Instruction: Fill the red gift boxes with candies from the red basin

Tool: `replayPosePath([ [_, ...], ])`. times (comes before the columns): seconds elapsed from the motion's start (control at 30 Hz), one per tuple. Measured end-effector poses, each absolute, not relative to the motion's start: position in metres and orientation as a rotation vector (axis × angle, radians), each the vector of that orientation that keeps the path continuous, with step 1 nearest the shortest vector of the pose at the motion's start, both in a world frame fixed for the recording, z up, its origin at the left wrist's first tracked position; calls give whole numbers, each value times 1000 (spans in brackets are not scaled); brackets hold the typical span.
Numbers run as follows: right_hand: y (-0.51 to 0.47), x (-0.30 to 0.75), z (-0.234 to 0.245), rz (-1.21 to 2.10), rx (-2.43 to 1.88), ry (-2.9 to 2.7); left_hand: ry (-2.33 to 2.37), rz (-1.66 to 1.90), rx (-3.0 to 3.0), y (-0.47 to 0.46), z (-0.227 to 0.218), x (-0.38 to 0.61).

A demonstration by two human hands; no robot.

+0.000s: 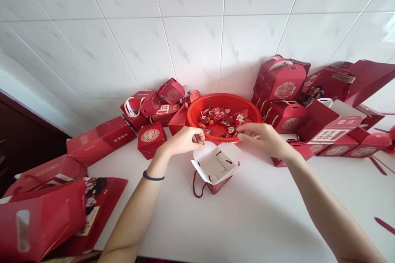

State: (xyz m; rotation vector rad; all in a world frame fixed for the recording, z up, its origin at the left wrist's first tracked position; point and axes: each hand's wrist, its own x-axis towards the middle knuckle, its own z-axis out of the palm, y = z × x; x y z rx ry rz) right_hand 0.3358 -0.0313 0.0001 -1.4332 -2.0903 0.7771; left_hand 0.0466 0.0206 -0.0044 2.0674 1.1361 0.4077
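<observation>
A small red gift box (218, 187) with a white inside stands with its top flaps spread on the white table. Its dark red cord handle (198, 195) loops down at the left. My left hand (187, 139) is curled closed just above the box's back left flap; a tiny dark spot shows at the fingertips, too small to name. Over the front right rim of a red plastic basin (191, 109), my right hand (262, 135) has its fingers pinched together close to the candies. What it grips is hidden. Several wrapped candies (216, 114) lie inside the basin.
Red gift boxes with gold emblems (151, 139) line the left side, and more boxes (285, 90) are stacked at the right. A red paper bag (105, 201) lies at the front left. A white tiled wall (194, 45) rises behind the basin.
</observation>
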Motion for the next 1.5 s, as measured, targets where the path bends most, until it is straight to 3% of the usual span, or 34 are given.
replayPosePath([
  [0.13, 31, 333, 9, 465, -1803, -2215, 1125, 559, 2067, 19, -3, 52],
  [0.27, 76, 316, -1, 606, -1971, -2379, 1113, 668, 2054, 16, 1, 53],
  [0.5, 98, 297, -28, 840, -1841, -2380, 1116, 747, 2079, 26, -2, 51],
  [0.77, 110, 311, -33, 969, -1597, -1933, 1064, 792, 2067, 52, -9, 64],
  [0.97, 111, 313, -39, 1040, -1521, -1710, 1109, 568, 2204, 96, -6, 83],
  [1.3, 112, 318, -45, 771, -1442, -1692, 1143, -192, 2387, 147, -23, 131],
  [1.5, 111, 315, -40, 724, -1426, -1676, 1172, -288, 2339, 152, -33, 129],
])
